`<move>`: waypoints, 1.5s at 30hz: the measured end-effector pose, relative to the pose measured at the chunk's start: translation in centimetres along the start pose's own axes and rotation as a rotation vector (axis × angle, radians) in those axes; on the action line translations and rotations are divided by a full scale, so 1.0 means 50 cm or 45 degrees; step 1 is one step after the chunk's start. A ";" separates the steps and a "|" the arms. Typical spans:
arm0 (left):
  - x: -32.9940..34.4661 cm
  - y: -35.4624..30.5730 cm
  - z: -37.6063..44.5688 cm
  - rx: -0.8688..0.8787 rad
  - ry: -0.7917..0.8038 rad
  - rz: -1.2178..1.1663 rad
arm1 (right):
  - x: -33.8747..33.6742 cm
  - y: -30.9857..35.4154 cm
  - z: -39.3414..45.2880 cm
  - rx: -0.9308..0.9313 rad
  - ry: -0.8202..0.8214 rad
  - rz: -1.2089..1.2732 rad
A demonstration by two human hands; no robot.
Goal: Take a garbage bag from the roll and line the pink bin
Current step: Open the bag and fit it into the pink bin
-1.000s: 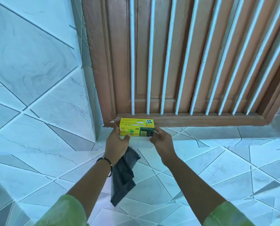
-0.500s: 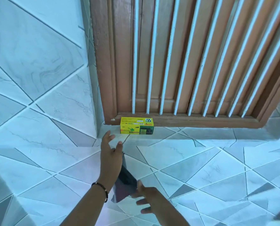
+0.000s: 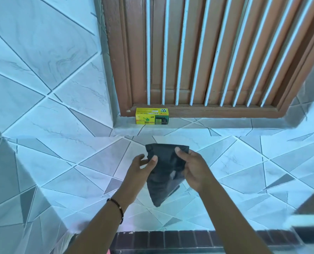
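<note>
Above tiled ledge [image 3: 97,162]: both hands pinch folded black bag [image 3: 164,173].

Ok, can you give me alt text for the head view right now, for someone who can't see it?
Two bare hands hold a folded black garbage bag above a pale tiled floor, the left hand pinching its left edge and the right hand gripping its right side. Beyond them a yellow bin-bag box sits on the sill of a brown wooden door frame with white bars.

Bright, bluish daylight — soft shadows, edges warped and blurred.
</note>
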State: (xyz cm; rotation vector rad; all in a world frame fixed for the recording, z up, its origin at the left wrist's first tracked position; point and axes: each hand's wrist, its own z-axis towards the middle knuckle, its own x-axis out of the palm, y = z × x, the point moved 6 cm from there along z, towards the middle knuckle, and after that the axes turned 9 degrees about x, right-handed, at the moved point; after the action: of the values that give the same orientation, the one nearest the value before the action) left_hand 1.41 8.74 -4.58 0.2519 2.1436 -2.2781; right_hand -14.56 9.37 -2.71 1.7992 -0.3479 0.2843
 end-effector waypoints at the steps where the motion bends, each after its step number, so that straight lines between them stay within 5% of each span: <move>1: 0.011 0.000 -0.013 0.032 0.085 0.103 | -0.001 0.010 -0.005 -0.012 0.025 0.008; 4: 0.022 -0.014 -0.031 0.157 0.087 0.145 | -0.013 0.018 -0.023 -0.014 0.127 -0.001; 9: 0.011 -0.059 -0.029 0.198 -0.059 -0.202 | -0.035 -0.030 -0.048 0.103 0.298 -0.382; 16: 0.014 -0.029 -0.057 0.026 0.091 -0.167 | -0.031 -0.033 -0.047 0.031 0.195 -0.254; 23: -0.005 -0.036 -0.045 0.047 -0.157 -0.213 | -0.055 -0.084 -0.045 0.183 0.221 -0.491; 29: 0.019 0.015 -0.064 -0.133 0.030 -0.195 | -0.067 -0.079 -0.046 0.122 0.150 -0.185; 36: 0.018 0.019 -0.053 -0.117 -0.115 -0.364 | -0.077 -0.098 -0.068 0.159 0.149 -0.339; 42: 0.049 0.049 -0.082 -0.241 0.136 -0.311 | -0.096 -0.080 -0.056 0.109 -0.058 -0.242; 45: 0.051 0.056 -0.086 -0.220 0.090 -0.238 | -0.097 -0.074 -0.060 0.118 -0.018 -0.127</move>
State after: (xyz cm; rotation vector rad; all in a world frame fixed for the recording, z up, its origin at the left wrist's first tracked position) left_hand -0.31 13.11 -7.88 0.1375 2.4806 -2.1842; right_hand -17.69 13.54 -7.08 1.9037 -0.2577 0.2210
